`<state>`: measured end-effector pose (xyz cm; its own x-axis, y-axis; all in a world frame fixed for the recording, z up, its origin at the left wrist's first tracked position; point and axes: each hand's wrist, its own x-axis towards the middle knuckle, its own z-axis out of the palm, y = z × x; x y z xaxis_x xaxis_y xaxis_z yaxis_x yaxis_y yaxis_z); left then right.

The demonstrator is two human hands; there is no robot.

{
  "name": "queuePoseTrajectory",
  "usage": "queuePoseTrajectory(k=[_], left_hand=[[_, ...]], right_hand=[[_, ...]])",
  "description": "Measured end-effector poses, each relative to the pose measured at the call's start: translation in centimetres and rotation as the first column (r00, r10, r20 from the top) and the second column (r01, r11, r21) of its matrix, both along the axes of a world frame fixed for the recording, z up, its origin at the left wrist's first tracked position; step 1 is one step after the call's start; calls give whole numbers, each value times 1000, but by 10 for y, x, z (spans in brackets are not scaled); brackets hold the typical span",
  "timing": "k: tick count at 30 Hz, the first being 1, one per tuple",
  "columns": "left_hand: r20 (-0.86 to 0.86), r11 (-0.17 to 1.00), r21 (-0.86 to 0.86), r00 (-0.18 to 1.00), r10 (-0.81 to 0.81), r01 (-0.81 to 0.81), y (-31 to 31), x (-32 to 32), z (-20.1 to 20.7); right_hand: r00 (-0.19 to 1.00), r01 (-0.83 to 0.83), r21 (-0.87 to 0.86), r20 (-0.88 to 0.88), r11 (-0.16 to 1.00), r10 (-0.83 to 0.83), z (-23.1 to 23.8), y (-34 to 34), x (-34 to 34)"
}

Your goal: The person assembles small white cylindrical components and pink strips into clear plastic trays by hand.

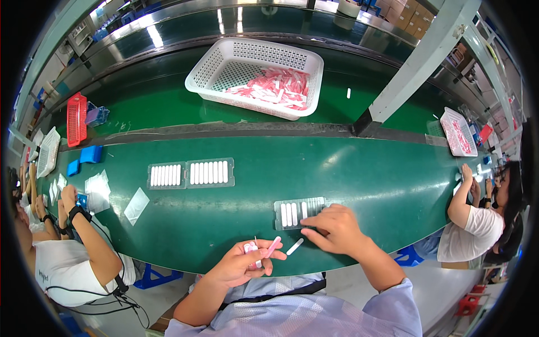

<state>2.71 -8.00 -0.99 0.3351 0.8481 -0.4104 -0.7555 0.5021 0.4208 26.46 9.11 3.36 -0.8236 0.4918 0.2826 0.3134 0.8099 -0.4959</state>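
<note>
Near tray (300,208): clear plastic, flat on the green table (348,163), partly filled; three white sticks (288,214) together toward its left side, another white stick (305,210) further right, with a gap between.
Left hand (247,264): nearer the body than the near tray and to its left; closed around a bunch of pink-and-white sticks (252,254), with one pink stick (273,247) poking out at the fingertips toward the near tray.
Right hand (339,231): at the right lower corner of the near tray, palm down, thumb and forefinger reaching over the edge; cannot tell whether pinching anything.
Both hands: apart from each other.
Loose stick (295,246): white, lying tilted on the tabletop, just bodyward of the near tray, between the hands.
Filled trays: left one (168,187) and right one (213,185), side by side, left of the near tray and farther from the body; rows of white sticks in both.
White basket (241,103): well beyond the near tray, on the far side of the dark ledge; heap of pink-and-white pieces (275,87) inside, mostly to the right.
Clear bag (136,206): flat, well left of the near tray.
Blue boxes (91,154): far left of the near tray, beyond the clear bag.
Red basket (77,119): far left too, past the blue boxes.
Co-workers: one person (73,258) far left of the near tray, another person (471,230) far right, both in white tops.
</note>
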Motion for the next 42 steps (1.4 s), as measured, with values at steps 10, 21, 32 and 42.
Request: queuePoseTrajectory(k=[10, 21, 32, 42], left_hand=[[-90, 983, 94, 985, -147, 155, 5, 7, 2], [-48, 988, 35, 987, -152, 153, 10, 11, 5], [-89, 979, 83, 980, -180, 188, 13, 12, -1], [-112, 989, 88, 988, -105, 115, 13, -6, 8]], right_hand=[[984, 36, -634, -112, 772, -137, 10, -36, -25], [976, -115, -884, -185, 453, -113, 8, 41, -3], [949, -129, -191, 260, 973, 177, 10, 54, -30], [964, -258, -158, 20, 953, 265, -1, -5, -1]])
